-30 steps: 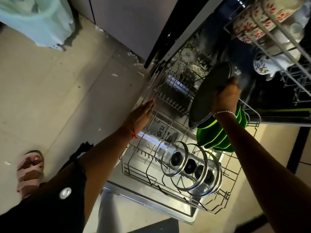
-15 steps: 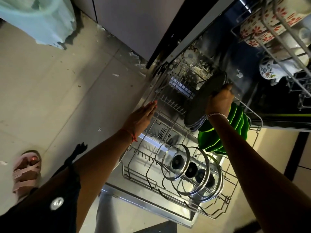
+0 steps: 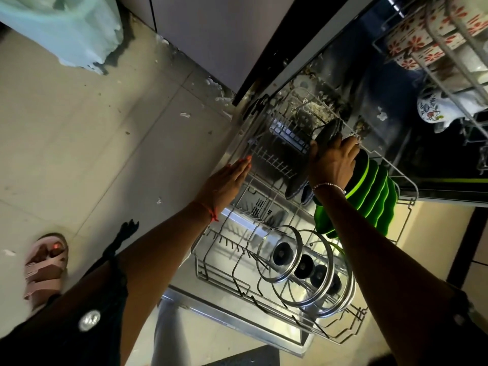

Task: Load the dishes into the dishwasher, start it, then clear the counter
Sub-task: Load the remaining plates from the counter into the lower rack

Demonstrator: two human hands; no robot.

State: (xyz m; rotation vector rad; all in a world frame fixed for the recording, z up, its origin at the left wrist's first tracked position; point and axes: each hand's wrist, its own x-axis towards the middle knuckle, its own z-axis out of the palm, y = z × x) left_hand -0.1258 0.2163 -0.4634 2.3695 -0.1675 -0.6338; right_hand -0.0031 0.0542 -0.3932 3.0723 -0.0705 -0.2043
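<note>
Dishwasher rack (image 3: 196, 265): dark plate (image 3: 326, 134) lowered in, right hand (image 3: 332, 165) gripping; left hand (image 3: 224, 183) flat.

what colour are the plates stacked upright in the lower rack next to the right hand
Bright green plates, seen best in the head view, standing in the lower rack.

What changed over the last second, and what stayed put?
The right hand, gripping the dark plate, has lowered it from above the green plates into the lower rack beside them, and has not let go. The left hand stays open and flat by the rack's left edge. The green plates and glass lids have not moved.
</note>
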